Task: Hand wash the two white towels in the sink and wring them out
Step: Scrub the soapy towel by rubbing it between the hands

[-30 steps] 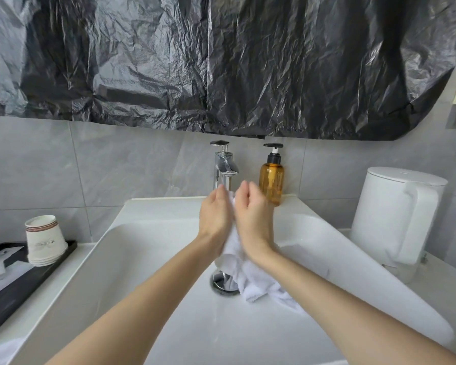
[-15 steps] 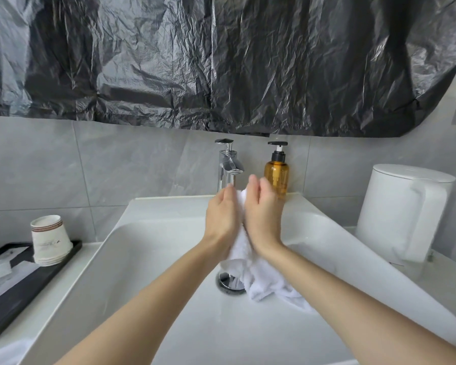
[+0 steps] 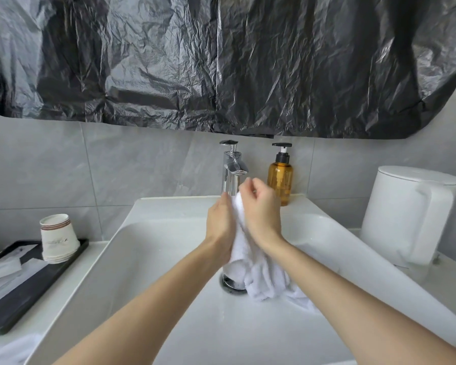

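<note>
Since the last frame the right hand has curled its fingers over at the top, just in front of the faucet, where before both palms lay flat together. The left hand has kept its place. I read this as the scrubbing step on the first white towel. It is sandwiched between the two palms below the faucet spout, and its loose end hangs down onto the floor of the sink beside the drain. The left hand lies with fingers straight, palm pressed to the cloth. The right hand presses it with the heel of the palm, fingers bent, and I cannot tell whether they have caught the towel's top edge. Next I'd expect more rubbing, then a firm two-handed grip and opposite twists to wring. A white cloth far down-left of the faucet may be the second towel, untouched.
</note>
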